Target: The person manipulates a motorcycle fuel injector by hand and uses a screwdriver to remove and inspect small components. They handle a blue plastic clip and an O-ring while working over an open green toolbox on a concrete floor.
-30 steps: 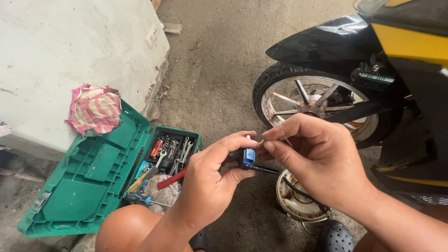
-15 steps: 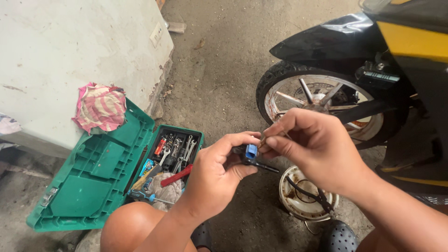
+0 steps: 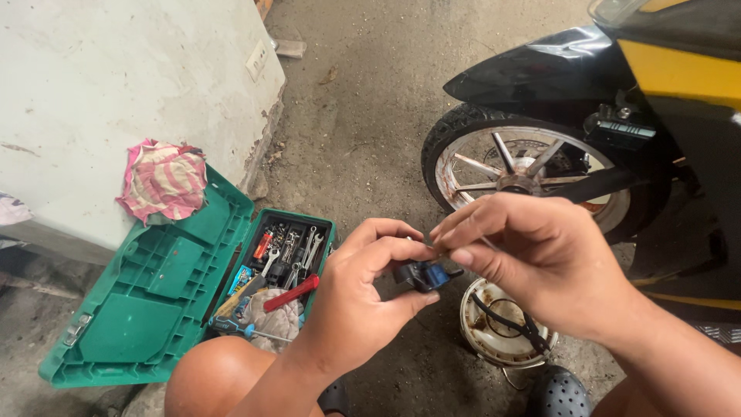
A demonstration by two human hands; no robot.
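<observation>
My left hand (image 3: 363, 297) grips a small black and blue part (image 3: 421, 275) between thumb and fingers at chest height. My right hand (image 3: 540, 259) meets it from the right, fingertips pinched at the top of the part where a thin piece is hard to make out. Both hands hover over a concrete floor, just above a round white dish (image 3: 502, 324) holding a black loop of rubber. My bare knee (image 3: 216, 378) shows at the lower left.
An open green toolbox (image 3: 154, 286) lies on the left with wrenches, a red-handled tool (image 3: 292, 293) and a rag inside. A pink striped cloth (image 3: 164, 181) rests on its lid by a white wall. A motorcycle's front wheel (image 3: 525, 174) stands at the right.
The view has shifted slightly, and both hands have stayed together on the small part, turning it a little. The toolbox and wheel have not moved.
</observation>
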